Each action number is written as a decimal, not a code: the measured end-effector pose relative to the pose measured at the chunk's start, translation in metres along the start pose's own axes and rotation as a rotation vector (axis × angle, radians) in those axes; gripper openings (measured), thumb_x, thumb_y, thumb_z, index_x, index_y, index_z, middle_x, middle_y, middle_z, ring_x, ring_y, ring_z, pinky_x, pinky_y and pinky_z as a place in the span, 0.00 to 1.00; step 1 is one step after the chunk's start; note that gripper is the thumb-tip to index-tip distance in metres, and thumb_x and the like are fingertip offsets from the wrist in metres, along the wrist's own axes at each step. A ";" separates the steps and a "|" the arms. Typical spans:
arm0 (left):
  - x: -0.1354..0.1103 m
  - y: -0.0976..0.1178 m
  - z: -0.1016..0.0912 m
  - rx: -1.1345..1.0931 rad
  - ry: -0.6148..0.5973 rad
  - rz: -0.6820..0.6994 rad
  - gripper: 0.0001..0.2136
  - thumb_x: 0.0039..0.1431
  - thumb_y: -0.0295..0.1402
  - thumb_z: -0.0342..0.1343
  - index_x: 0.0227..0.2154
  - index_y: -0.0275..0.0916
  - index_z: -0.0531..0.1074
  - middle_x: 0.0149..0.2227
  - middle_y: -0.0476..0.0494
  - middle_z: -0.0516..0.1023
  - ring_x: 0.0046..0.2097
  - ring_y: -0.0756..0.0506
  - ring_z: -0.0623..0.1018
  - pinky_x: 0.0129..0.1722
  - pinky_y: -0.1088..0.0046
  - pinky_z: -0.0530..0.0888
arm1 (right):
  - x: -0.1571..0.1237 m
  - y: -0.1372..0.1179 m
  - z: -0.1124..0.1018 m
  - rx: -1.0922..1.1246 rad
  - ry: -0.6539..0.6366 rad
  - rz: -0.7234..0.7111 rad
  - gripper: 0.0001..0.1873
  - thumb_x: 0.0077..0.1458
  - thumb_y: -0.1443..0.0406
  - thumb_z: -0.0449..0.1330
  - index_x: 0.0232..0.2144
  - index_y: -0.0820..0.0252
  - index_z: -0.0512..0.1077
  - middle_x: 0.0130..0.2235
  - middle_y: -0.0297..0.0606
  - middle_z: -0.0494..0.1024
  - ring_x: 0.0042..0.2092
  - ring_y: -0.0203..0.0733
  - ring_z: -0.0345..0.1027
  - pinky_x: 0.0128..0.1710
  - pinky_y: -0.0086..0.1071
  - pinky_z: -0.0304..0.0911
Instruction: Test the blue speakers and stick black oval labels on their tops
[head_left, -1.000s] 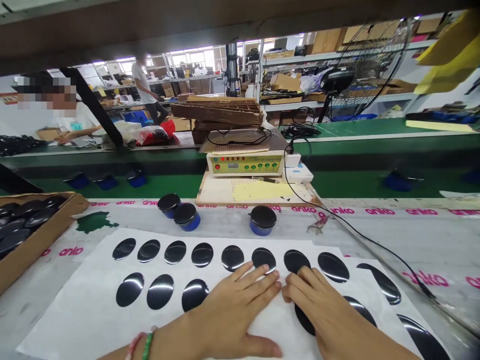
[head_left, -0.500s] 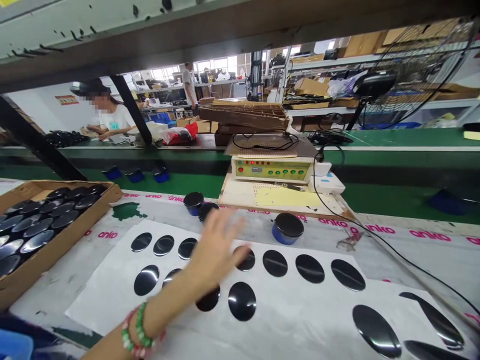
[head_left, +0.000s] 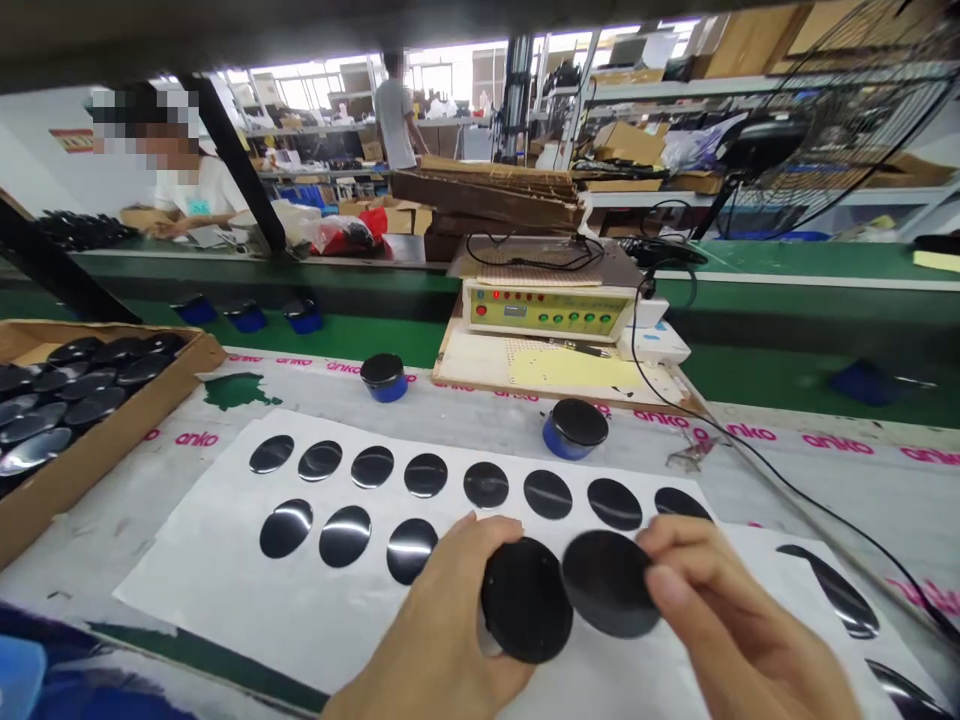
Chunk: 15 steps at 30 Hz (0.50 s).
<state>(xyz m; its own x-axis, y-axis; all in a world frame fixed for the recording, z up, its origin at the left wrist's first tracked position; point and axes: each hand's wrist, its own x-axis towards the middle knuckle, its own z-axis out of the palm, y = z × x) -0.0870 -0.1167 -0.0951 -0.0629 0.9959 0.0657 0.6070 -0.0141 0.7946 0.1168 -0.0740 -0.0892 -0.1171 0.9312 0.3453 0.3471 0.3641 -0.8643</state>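
Observation:
My left hand [head_left: 435,640] is closed around a round black-topped puck [head_left: 526,598], held just above the white sheet [head_left: 217,580]. My right hand [head_left: 727,630] pinches a glossy black oval disc [head_left: 609,583] by its right edge, right beside the puck. Two rows of several more black discs [head_left: 425,474] lie stuck on the sheet in front of my hands.
A cardboard box [head_left: 112,430] of black discs sits at the left. Two blue pucks with black tops [head_left: 384,376] [head_left: 574,428] stand behind the sheet. A control unit [head_left: 547,312] with a cable [head_left: 787,490] is at the back. A person works across the green conveyor [head_left: 750,330].
My left hand reached toward the pucks at the back and came back holding one; one puck is gone from the back pair. My right hand now holds a disc lifted from the sheet.

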 end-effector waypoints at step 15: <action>-0.010 -0.017 0.023 -0.144 -0.026 -0.076 0.36 0.43 0.34 0.69 0.55 0.52 0.58 0.56 0.49 0.72 0.56 0.38 0.72 0.56 0.51 0.70 | -0.011 0.006 0.041 0.275 -0.245 0.372 0.14 0.58 0.56 0.57 0.25 0.57 0.70 0.38 0.39 0.66 0.39 0.40 0.65 0.34 0.28 0.66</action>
<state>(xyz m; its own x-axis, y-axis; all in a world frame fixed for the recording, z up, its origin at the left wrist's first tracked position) -0.0786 -0.1245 -0.1228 -0.0826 0.9965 -0.0124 0.4810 0.0507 0.8753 0.0821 -0.0812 -0.1126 -0.2583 0.9635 -0.0710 0.1532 -0.0317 -0.9877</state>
